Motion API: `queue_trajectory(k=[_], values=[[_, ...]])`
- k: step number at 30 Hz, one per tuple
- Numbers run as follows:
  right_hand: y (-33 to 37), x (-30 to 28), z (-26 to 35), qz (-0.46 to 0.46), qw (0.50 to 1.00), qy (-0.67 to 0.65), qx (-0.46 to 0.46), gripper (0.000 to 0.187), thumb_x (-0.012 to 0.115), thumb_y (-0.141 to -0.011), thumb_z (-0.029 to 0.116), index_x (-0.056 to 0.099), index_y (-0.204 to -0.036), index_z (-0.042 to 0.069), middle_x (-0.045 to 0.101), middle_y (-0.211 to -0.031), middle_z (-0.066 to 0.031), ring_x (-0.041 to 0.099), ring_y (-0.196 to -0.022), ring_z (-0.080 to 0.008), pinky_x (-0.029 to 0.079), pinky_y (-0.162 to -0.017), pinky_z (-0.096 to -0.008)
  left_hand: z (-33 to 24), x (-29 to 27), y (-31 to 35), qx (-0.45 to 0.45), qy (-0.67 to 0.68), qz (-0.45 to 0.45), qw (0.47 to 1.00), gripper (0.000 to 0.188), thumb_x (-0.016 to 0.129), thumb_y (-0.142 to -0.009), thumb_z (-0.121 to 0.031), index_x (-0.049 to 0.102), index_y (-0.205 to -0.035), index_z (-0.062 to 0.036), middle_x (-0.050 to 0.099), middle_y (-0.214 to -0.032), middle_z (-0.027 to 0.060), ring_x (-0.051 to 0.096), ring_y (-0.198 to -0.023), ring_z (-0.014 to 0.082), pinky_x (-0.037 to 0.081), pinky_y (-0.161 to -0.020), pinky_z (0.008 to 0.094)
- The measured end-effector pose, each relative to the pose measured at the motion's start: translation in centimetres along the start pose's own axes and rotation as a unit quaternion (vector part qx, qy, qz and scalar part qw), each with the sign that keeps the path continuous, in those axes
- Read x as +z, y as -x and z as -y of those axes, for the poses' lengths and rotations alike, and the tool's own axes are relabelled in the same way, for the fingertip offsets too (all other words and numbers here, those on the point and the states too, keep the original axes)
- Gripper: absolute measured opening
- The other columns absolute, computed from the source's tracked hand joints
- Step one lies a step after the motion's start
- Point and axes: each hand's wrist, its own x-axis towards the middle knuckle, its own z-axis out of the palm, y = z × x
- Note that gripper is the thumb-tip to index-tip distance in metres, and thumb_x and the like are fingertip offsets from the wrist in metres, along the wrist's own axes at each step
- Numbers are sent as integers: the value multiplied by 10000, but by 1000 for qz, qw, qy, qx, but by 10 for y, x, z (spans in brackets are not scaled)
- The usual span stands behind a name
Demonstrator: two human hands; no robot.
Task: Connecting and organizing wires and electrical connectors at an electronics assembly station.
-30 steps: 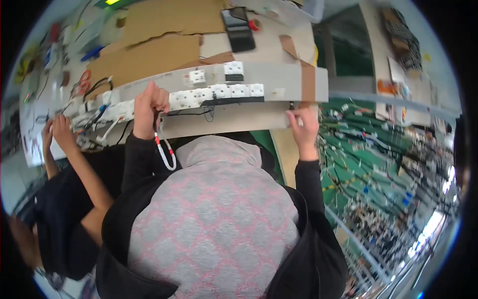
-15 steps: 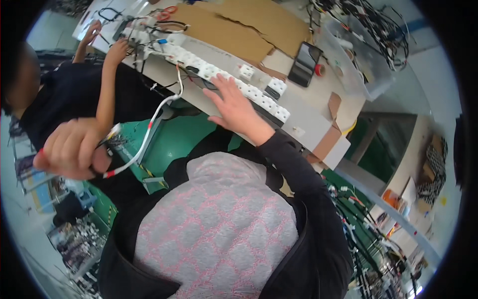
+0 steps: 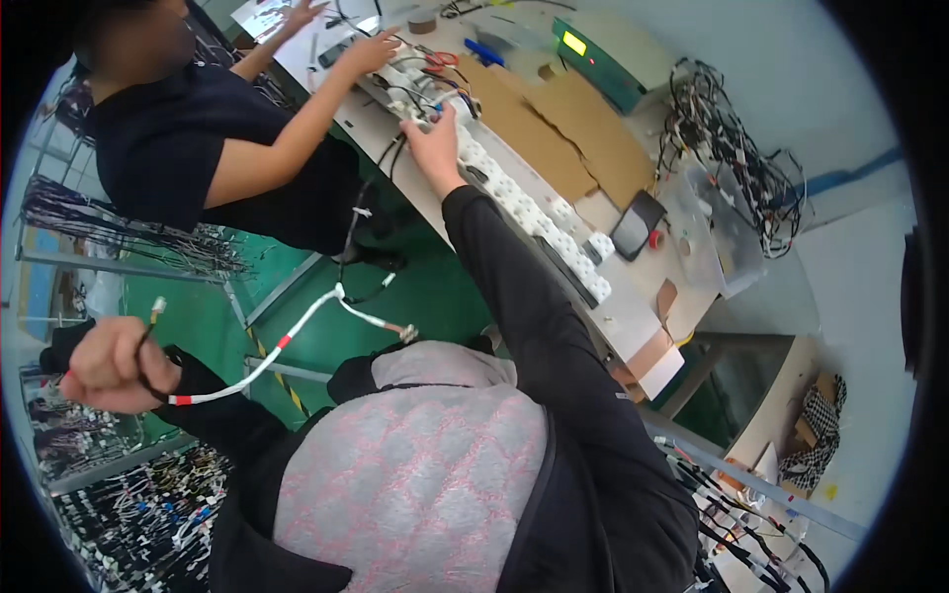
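Observation:
My left hand (image 3: 124,366) is closed around one end of a wire harness (image 3: 287,341) with white sleeving and red bands. A small white connector (image 3: 158,306) sticks up beside that fist. From there the harness sags to a white joint, where short branches with connectors hang, and a black stretch (image 3: 356,212) climbs to the table. My right hand (image 3: 435,148) is at the far part of a long row of white socket blocks (image 3: 524,203). Its thumb and fingers are bent together there among cables; what lies between them is too small to name.
A co-worker in dark clothes (image 3: 158,138) works at the table's far left, a hand (image 3: 371,54) by the same row. Torn cardboard (image 3: 573,128), a black phone (image 3: 638,225), a clear bin (image 3: 727,232) and a green box with a lit display (image 3: 613,64) lie beyond.
My right hand has moved far left along the socket row, from flat and spread to bent fingers. The harness's upper end has left the blocks' near side; its branches now hang in view.

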Motion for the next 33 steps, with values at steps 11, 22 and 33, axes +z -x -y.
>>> queue_trajectory(k=[11, 22, 33], values=[[-51, -10, 222, 141, 969, -200, -41, 319, 456, -1030, 271, 583, -991, -19, 663, -941, -181, 698, -888, -306, 554, -722, -375, -49, -173, 173, -18, -18, -439, 898, 419, 483, -998, -266, 320, -626, -161, 288, -573, -38, 277, -516, 90, 263, -455, 263], [166, 13, 280, 428, 890, -115, -103, 316, 486, -1019, 288, 587, -951, -3, 659, -981, -210, 654, -854, -308, 501, -841, -412, 53, -247, 158, -298, -415, -299, 806, 475, 358, -1063, -432, 552, -1143, -6, 595, -1095, 87, 586, -942, 173, 470, -827, 289], [246, 23, 221, 623, 780, -44, 47, 333, 532, -1013, 211, 537, -1277, 8, 543, -1316, -170, 481, -1286, -301, 357, -1090, -396, 63, -219, 154, -461, -597, -121, 645, 339, 499, -991, -266, 672, -951, 23, 696, -908, 209, 685, -927, 299, 527, -800, 402]])
